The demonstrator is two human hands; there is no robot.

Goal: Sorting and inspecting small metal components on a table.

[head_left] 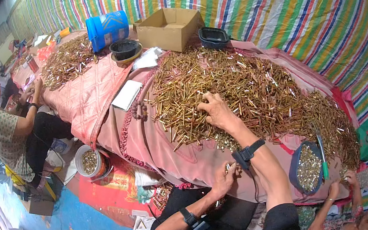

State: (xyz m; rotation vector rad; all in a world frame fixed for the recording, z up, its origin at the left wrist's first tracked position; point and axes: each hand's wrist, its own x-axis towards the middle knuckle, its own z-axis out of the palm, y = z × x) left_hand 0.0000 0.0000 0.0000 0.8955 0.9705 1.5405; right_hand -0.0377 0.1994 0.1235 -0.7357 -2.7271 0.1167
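Note:
A broad heap of thin brass-coloured metal rods (241,87) covers the pink cloth in front of me. Over its near-left part reaches my right hand (218,111), fingers bent and apart, their tips against the rods; I see nothing held in it. Closer to my body, my left hand (224,180) is closed around a small shiny metal piece that pokes out by the thumb; most of it is hidden by the fingers. Between the two hands lies a little cluster of small brass-coloured pieces (227,142) at the heap's near edge.
A dark basin of small metal pieces (308,167) stands right, beside green-handled pliers (325,170). A white bucket (88,161) is at left. Behind the heap are a cardboard box (169,29), blue bucket (109,30) and black tub (214,37). Co-workers sit left (9,126) and lower right (351,213).

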